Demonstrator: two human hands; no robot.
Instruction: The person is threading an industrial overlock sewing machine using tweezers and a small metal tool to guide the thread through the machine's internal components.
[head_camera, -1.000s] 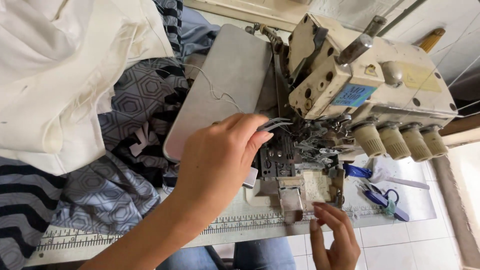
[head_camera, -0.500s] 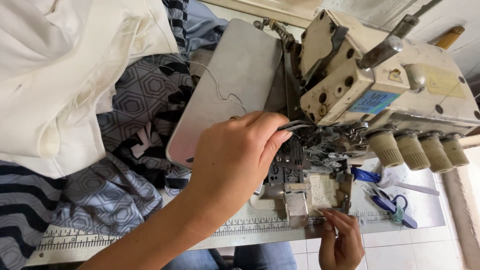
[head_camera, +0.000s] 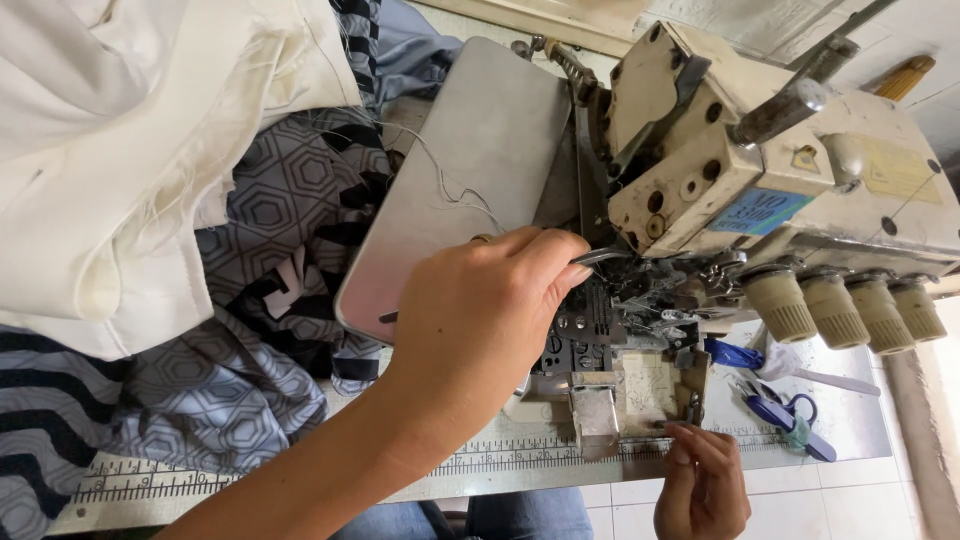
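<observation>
A cream overlock sewing machine (head_camera: 720, 170) stands on the table with its front cover swung open. My left hand (head_camera: 480, 320) reaches in from the lower left and grips thin metal tweezers (head_camera: 600, 256). Their tips point into the needle and looper area (head_camera: 640, 300). My right hand (head_camera: 700, 485) is at the bottom edge, fingertips pinched together against the lower front of the machine; I cannot see whether it holds a thread. A loose thread (head_camera: 450, 185) lies across the grey metal side plate (head_camera: 470, 170).
White cloth (head_camera: 120, 150) and grey patterned fabric (head_camera: 270, 230) are piled at the left. Three ribbed tension knobs (head_camera: 830, 305) stick out at the right. Blue-handled snips (head_camera: 780, 410) lie on the table right of the machine. A printed ruler strip (head_camera: 250, 478) runs along the table's front edge.
My left hand has pushed the tweezers a little further into the looper area. My right hand has drawn up to the machine's lower front and closed its fingertips.
</observation>
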